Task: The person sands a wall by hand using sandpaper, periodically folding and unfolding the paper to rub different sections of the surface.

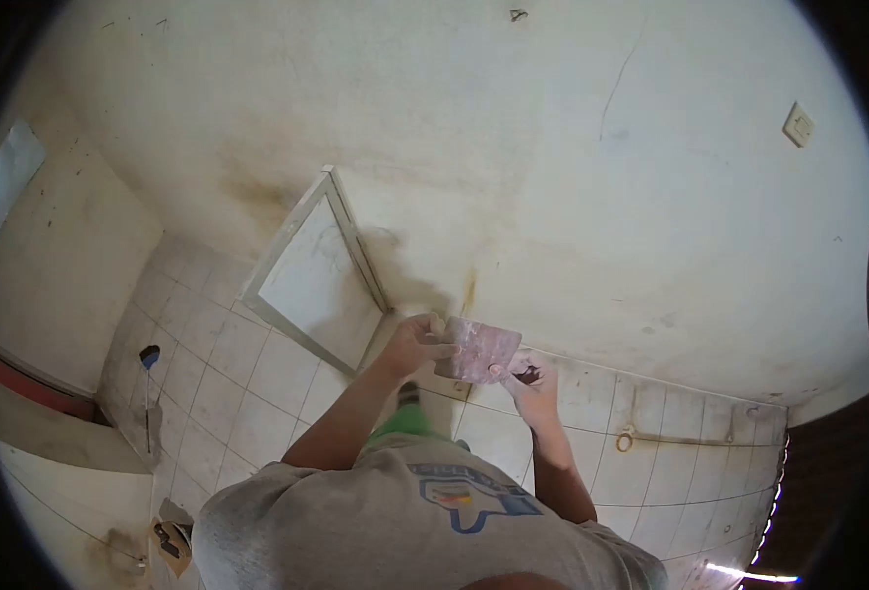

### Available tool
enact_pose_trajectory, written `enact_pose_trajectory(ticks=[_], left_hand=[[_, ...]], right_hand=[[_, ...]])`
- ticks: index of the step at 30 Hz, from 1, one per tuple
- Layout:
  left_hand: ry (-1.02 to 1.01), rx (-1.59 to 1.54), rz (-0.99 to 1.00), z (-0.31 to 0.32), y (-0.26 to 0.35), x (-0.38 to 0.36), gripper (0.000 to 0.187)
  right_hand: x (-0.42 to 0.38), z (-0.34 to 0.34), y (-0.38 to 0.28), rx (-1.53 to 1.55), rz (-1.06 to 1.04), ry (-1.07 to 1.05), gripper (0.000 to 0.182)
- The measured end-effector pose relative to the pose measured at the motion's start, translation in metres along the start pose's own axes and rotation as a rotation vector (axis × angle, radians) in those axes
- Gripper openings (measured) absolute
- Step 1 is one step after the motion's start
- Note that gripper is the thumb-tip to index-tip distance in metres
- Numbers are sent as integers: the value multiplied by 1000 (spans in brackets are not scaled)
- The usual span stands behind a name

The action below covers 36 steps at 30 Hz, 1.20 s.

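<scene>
- Head view: from where I stand, I see a reddish sheet [487,350] held up in front of the grey shirt [356,516], above the tiled floor [494,431].
- Left hand [418,345] is pinching the left edge of this sheet between thumb and fingers.
- Right hand [535,396] is pinching its lower right corner, with the thumb on the visible face.
- White framed panel [309,273] stands beside the wall [562,197], to the left of the sheet.
- Light switch [798,125] is on the wall, well apart at the right.

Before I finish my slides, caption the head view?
Left hand and right hand hold a pinkish sheet above tiled floor.
</scene>
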<state>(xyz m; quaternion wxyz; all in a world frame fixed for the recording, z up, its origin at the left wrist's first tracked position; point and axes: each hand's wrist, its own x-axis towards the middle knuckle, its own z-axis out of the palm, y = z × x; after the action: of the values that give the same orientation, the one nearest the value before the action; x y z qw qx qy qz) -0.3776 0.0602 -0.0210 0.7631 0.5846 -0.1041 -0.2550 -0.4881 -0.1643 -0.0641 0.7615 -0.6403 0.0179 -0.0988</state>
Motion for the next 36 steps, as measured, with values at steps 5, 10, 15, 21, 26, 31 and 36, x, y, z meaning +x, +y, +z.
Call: enact_pose_trajectory(ticks=[5, 10, 15, 21, 26, 31, 36], left_hand=[[-170, -207, 23, -8, -8, 6, 38], [-441, -592, -59, -32, 3, 77, 71], [-553, -746, 8, -20, 28, 131, 70], [-409, -215, 51, -47, 72, 184, 37], [-153, 98, 373, -83, 145, 205, 27], [455, 527, 1189, -145, 249, 241, 40], [566, 809, 1334, -163, 266, 314, 48]], right_hand=[[28, 8, -33, 53, 24, -2, 8], [112, 30, -43, -24, 60, -67, 10], [173, 20, -63, 62, 103, -85, 12], [242, 34, -77, -103, 61, -54, 20], [301, 49, -102, -258, -163, -9, 32], [353, 11, -148, -387, -335, 203, 27], [386, -22, -168, -314, -453, 402, 15]])
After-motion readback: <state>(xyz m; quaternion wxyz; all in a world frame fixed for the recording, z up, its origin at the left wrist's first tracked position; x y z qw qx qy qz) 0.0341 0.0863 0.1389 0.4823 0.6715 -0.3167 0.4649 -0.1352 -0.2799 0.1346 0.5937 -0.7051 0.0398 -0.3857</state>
